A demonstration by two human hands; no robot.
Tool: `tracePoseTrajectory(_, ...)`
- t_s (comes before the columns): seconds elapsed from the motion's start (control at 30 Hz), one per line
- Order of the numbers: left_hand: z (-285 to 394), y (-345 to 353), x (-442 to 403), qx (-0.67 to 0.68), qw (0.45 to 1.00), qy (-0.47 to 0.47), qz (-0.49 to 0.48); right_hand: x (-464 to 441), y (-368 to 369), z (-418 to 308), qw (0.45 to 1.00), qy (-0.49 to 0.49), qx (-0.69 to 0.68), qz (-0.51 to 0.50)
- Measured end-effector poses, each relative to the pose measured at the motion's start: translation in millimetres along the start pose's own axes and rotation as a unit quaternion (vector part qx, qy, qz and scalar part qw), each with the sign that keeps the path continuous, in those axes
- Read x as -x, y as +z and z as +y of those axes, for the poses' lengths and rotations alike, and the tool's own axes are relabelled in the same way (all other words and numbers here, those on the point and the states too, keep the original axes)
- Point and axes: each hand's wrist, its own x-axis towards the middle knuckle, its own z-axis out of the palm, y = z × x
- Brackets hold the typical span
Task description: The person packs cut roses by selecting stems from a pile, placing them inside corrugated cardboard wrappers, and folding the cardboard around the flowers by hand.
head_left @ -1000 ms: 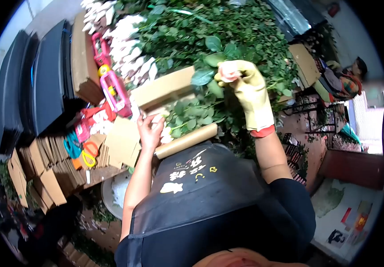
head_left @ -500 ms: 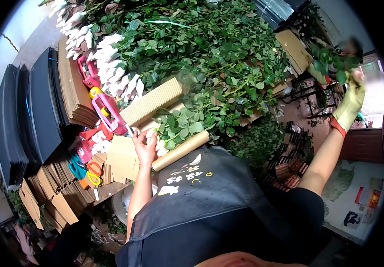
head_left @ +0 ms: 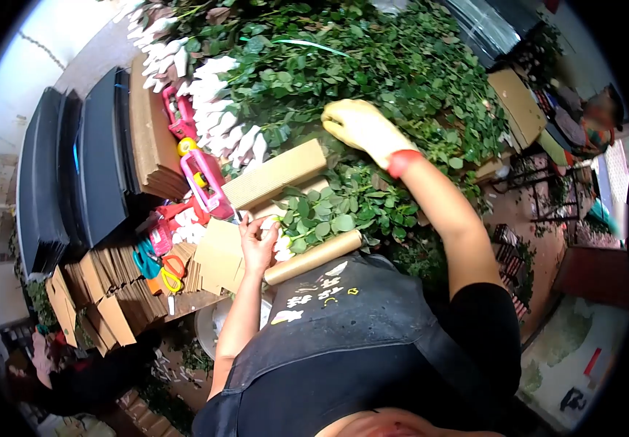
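My bare left hand (head_left: 258,249) is at the work table, thumb and fingers closed around a pale flower bud (head_left: 269,224). More white bud heads (head_left: 282,247) lie beside it, with green leafy stems (head_left: 318,217) running to the right. A corrugated cardboard piece (head_left: 277,175) lies above this bunch and a brown paper roll (head_left: 313,258) lies below it. My right hand (head_left: 358,127), in a pale yellow glove with a red band at the wrist, is over the large heap of leafy stems (head_left: 394,65). Its fingers are curled; whatever they hold is hidden.
White-sleeved flower heads (head_left: 216,95) line the heap's left edge. Pink tape dispensers (head_left: 207,186), scissors (head_left: 172,273), cardboard sheets (head_left: 220,251) and dark board stacks (head_left: 100,156) stand at left. Another person (head_left: 584,120) is at the far right, and a dark-clothed figure (head_left: 103,375) at lower left.
My right hand has swung from the far right, where it held a leafy stem, inward over the heap. My left hand stays at the bunch. The view has shifted slightly.
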Motion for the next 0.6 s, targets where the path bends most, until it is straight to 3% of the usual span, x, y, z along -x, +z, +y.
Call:
tracePoseTrajectory(0.07,-8,0,-1,-0.054,0.998,0.024,0.01,-64,55,12,0.979,0.049,0.196,-0.043)
tracePoseTrajectory(0.13,-9,2,2,-0.041,0.999,0.022,0.019,-97,104,43,0.952,0.019,0.306,0.021)
tracePoseTrajectory(0.27,20,9,9,0.024,0.999,-0.03,0.025,-117,136,49,0.928,0.053,0.366,-0.047)
tracePoseTrajectory(0.33,19,8,10,-0.019,0.999,-0.016,0.03,-124,111,60,0.937,0.059,0.321,-0.122)
tracePoseTrajectory(0.37,14,7,9,-0.052,0.998,0.005,0.03,-110,72,42,0.962,0.029,0.25,-0.107)
tracePoseTrajectory(0.4,9,6,8,-0.086,0.995,0.028,0.028,-100,50,43,0.974,-0.005,0.215,-0.07)
tracePoseTrajectory(0.47,-5,8,6,-0.07,0.996,0.027,0.038,-85,32,57,0.983,-0.101,0.096,0.123)
tracePoseTrajectory(0.53,3,8,9,-0.067,0.997,0.025,0.037,-80,4,46,0.964,-0.179,0.042,0.192)
tracePoseTrajectory(0.57,7,8,10,-0.072,0.996,0.024,0.039,-71,8,48,0.985,-0.083,-0.059,0.138)
tracePoseTrajectory(0.6,8,5,12,-0.074,0.997,0.019,0.031,-60,-18,5,0.974,-0.097,-0.08,0.188)
